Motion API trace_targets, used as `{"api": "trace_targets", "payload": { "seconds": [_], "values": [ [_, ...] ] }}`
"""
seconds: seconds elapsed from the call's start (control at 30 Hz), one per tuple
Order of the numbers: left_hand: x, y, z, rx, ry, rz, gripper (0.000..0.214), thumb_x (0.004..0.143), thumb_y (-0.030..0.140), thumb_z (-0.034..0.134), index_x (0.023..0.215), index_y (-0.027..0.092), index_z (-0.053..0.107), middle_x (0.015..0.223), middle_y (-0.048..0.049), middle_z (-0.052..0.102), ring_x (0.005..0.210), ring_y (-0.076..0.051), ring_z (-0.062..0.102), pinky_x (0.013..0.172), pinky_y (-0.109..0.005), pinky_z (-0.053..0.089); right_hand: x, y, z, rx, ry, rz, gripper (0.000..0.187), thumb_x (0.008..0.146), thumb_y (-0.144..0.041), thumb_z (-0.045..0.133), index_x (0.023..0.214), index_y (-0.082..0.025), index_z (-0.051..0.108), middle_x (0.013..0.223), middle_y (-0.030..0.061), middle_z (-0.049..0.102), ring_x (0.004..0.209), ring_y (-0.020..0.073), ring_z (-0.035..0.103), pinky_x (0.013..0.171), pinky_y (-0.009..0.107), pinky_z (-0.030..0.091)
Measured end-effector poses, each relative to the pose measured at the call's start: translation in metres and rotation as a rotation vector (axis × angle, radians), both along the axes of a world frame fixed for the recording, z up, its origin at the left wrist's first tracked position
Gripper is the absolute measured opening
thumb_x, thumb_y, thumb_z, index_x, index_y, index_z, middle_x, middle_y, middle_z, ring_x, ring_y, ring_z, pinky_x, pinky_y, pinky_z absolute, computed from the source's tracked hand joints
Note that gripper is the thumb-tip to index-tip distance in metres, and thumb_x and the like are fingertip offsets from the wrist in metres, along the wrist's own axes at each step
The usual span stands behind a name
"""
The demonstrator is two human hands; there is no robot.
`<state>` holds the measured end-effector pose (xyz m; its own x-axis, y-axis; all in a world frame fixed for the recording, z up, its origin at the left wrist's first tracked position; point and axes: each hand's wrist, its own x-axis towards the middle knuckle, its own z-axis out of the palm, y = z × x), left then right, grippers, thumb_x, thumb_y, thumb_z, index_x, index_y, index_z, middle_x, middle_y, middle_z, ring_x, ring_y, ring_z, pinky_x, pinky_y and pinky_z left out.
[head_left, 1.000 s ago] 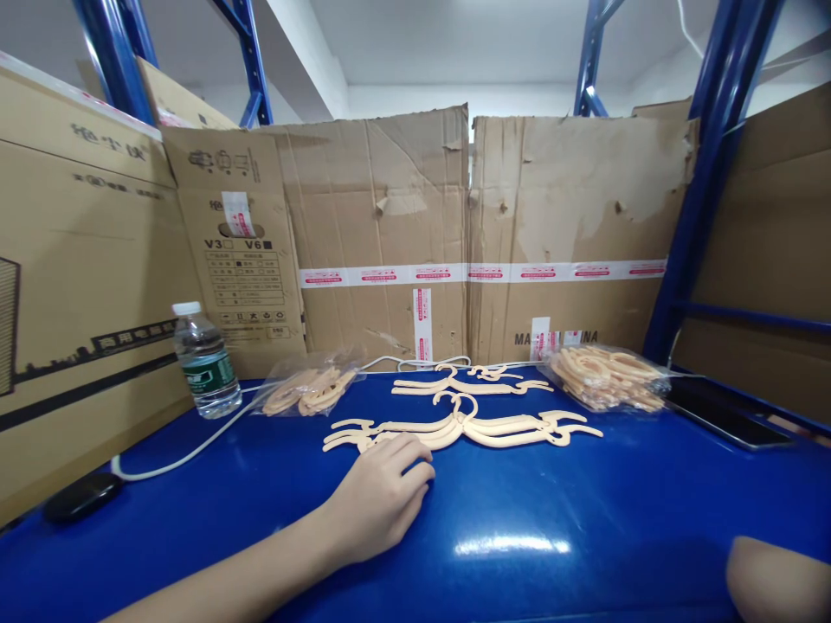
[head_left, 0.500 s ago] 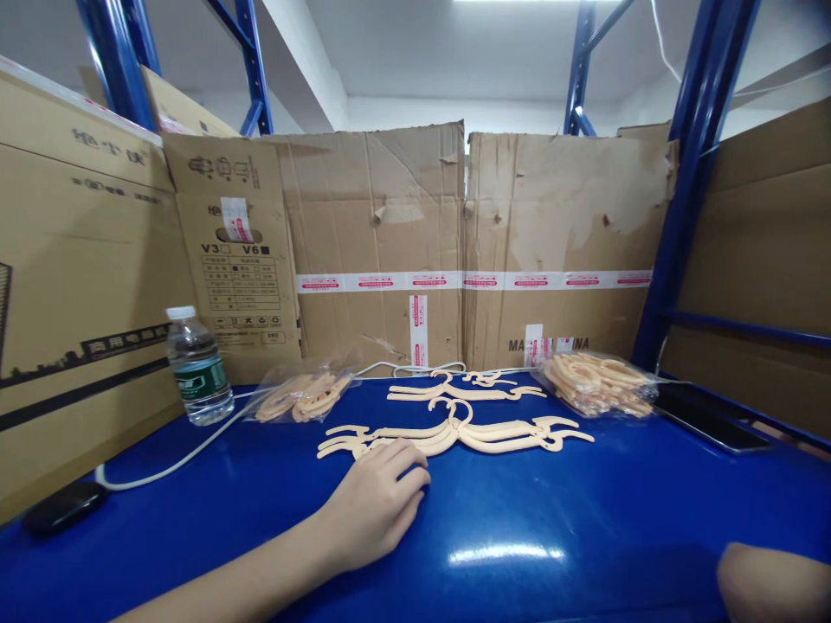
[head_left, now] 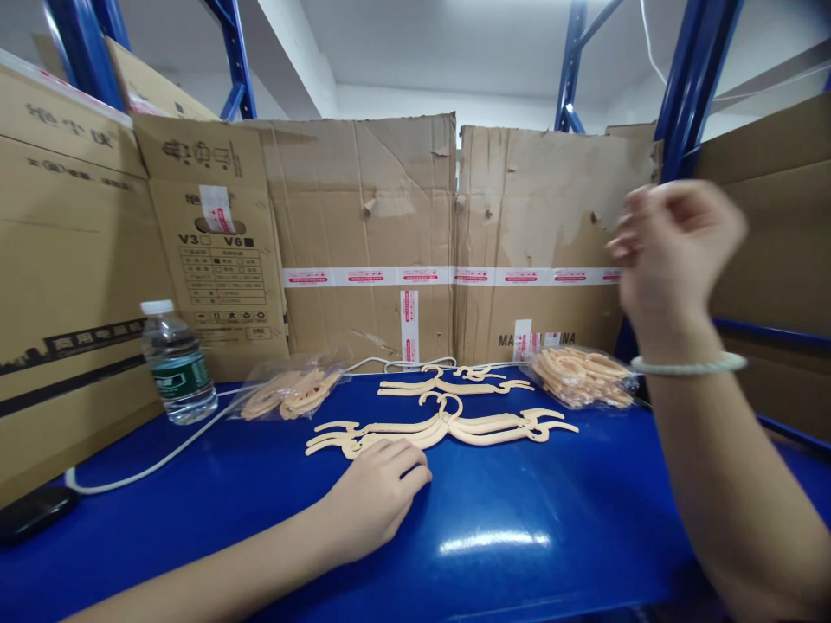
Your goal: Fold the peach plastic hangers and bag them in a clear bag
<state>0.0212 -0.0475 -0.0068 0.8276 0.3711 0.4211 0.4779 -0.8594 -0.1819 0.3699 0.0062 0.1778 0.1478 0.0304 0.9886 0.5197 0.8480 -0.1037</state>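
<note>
My left hand (head_left: 376, 497) lies palm down on the blue shelf (head_left: 532, 510), fingers loosely bent and together, its fingertips against the left end of a stack of beige plastic hangers (head_left: 480, 426). A second small group of hangers (head_left: 454, 383) lies just behind the stack. My right hand (head_left: 675, 251) is raised in the air at the right, blurred by motion, with fingers curled and a pale bracelet (head_left: 688, 365) on the wrist. I see nothing in it.
Two clear bags of beige hangers sit at the back, a left bag (head_left: 289, 391) and a right bag (head_left: 581, 375). A water bottle (head_left: 177, 363) stands at the left, beside a white cable (head_left: 149, 467) and a black device (head_left: 29, 512). Cardboard boxes (head_left: 363, 234) wall in the shelf.
My right arm has come up from the lower right corner, and the hand is now raised in front of the boxes. My left hand has stayed by the hanger stack.
</note>
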Motion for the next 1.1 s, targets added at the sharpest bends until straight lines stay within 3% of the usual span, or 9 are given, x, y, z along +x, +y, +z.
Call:
{"api": "trace_targets", "payload": {
  "seconds": [0.03,0.1,0.2,0.27,0.4,0.6,0.77,1.1],
  "values": [
    [0.003,0.001,0.0,0.016,0.039,0.002,0.026,0.083,0.003,0.04,0.098,0.016,0.057,0.095,-0.0074,0.063,0.087,-0.022,0.058,0.078,-0.036,0.046,-0.009,0.009,-0.005,-0.055,0.053,0.029,0.019,0.088,-0.034,0.06,0.086,-0.015,0.06,0.077,0.0022,0.061,0.056,0.0046,0.053,0.049,0.02,0.038],
    [0.008,0.003,-0.001,0.049,0.124,0.009,0.025,0.08,0.002,0.043,0.096,0.016,0.057,0.092,-0.0076,0.063,0.084,-0.023,0.058,0.075,-0.036,0.046,-0.027,0.031,-0.02,-0.361,-0.089,0.094,0.022,0.081,-0.032,0.068,0.074,-0.013,0.06,0.064,0.0017,0.061,0.05,0.0054,0.051,0.046,0.019,0.039],
    [0.013,0.007,-0.002,0.074,0.19,0.024,0.021,0.078,0.004,0.046,0.092,0.015,0.056,0.089,-0.0075,0.061,0.079,-0.024,0.057,0.073,-0.037,0.046,-0.045,0.062,-0.053,-0.854,-0.494,0.025,0.025,0.09,-0.031,0.054,0.079,-0.011,0.063,0.073,0.0062,0.069,0.056,0.0078,0.058,0.052,0.019,0.046],
    [0.014,0.009,-0.002,0.039,0.152,0.033,0.019,0.081,0.006,0.045,0.092,0.016,0.056,0.088,-0.0069,0.061,0.078,-0.024,0.057,0.072,-0.037,0.046,-0.05,0.079,-0.074,-1.032,-0.722,-0.077,0.032,0.094,-0.03,0.045,0.082,-0.011,0.067,0.078,0.0073,0.071,0.062,0.01,0.062,0.055,0.019,0.048],
    [0.01,0.011,-0.005,-0.11,-0.032,0.016,0.02,0.087,0.009,0.041,0.097,0.018,0.056,0.093,-0.0057,0.061,0.083,-0.021,0.057,0.072,-0.033,0.046,-0.05,0.104,-0.107,-1.102,-0.852,-0.23,0.014,0.081,-0.014,0.06,0.078,-0.012,0.073,0.076,0.0075,0.073,0.07,0.0164,0.067,0.062,0.021,0.048],
    [0.008,0.012,-0.006,-0.169,-0.079,0.001,0.021,0.089,0.011,0.039,0.098,0.019,0.056,0.094,-0.006,0.06,0.084,-0.021,0.057,0.074,-0.033,0.046,-0.049,0.117,-0.137,-1.136,-0.973,-0.387,0.019,0.08,-0.01,0.061,0.094,-0.015,0.073,0.094,0.0079,0.074,0.091,0.0191,0.067,0.076,0.022,0.048],
    [0.008,0.011,-0.005,-0.155,-0.08,-0.006,0.022,0.089,0.011,0.04,0.099,0.019,0.057,0.094,-0.0064,0.06,0.084,-0.02,0.057,0.075,-0.032,0.047,-0.06,0.116,-0.148,-1.158,-1.074,-0.415,0.017,0.09,-0.028,0.061,0.095,-0.013,0.067,0.096,0.0054,0.069,0.09,0.0178,0.065,0.083,0.036,0.052],
    [0.008,0.01,-0.004,-0.008,0.027,-0.018,0.022,0.09,0.011,0.038,0.098,0.017,0.057,0.088,-0.0071,0.06,0.08,-0.022,0.057,0.072,-0.034,0.046,-0.068,0.119,-0.163,-1.161,-1.123,-0.582,0.021,0.093,-0.031,0.056,0.102,-0.014,0.062,0.103,0.0062,0.064,0.092,0.0185,0.063,0.083,0.039,0.052]
  ]
}}
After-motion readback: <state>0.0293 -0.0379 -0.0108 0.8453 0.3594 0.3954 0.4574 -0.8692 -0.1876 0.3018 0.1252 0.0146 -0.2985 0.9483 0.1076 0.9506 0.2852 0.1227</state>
